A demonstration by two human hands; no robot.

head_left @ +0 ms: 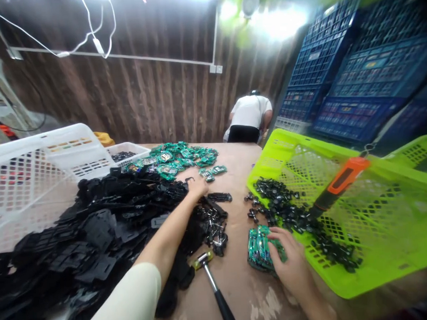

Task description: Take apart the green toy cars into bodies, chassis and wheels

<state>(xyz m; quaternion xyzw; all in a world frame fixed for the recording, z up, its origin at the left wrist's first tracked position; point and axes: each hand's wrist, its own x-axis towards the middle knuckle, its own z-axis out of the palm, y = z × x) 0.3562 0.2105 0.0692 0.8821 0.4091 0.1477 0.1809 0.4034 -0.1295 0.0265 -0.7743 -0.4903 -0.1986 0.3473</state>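
My left hand [198,185] reaches forward to the far right edge of a big heap of black plastic parts [96,224]. Its fingers are small and partly hidden, so what they hold, if anything, does not show. Beside it lies a long black part [220,197]. My right hand [290,255] is at the right end of a row of shiny green pieces [259,247], thumb and fingers around the end piece. A heap of similar green pieces [178,156] lies at the back. A hammer [212,276] with a yellowish head and black handle rests between my forearms.
A lime-green basket [343,277] on the right spills small black wheel-like parts [281,199]. An orange-and-black power screwdriver [342,183] hangs above it. At left stands a white basket [83,141]; blue crates [352,108] are stacked right. A person [250,112] bends over at the back.
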